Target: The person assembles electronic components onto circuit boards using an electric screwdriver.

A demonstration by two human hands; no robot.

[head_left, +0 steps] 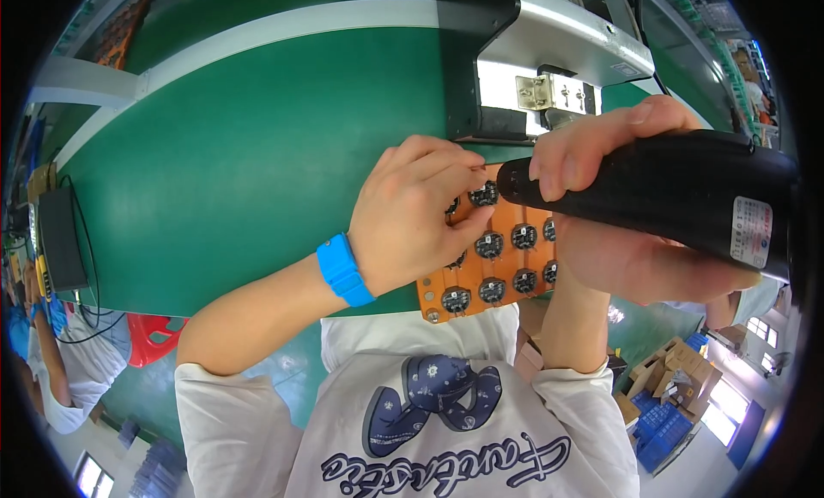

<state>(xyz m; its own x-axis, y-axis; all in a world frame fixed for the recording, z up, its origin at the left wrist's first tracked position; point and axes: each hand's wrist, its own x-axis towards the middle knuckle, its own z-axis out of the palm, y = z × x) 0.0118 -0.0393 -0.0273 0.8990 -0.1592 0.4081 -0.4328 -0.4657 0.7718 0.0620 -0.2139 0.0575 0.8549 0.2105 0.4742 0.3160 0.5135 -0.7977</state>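
Note:
An orange tray (506, 266) lies on the bench in front of me and holds several small round black circuit boards (489, 244) in rows. My left hand (416, 210), with a blue band at the wrist, reaches over the tray's left part. Its bent fingers and thumb close around one round circuit board (484, 194) at the far row; the exact contact is partly hidden. My right hand (614, 232) is wrapped around a black handheld tool (661, 185) with a white label. The tool's narrow end points left, close to that same board. The hand and tool cover the tray's right side.
Just beyond the tray stands a metal and black fixture (549, 60) with a small clamp-like block. The green bench top (240, 146) stretches left to a black box (60, 236) with cables. A red stool (154, 337) and another person (73, 352) are at the far left.

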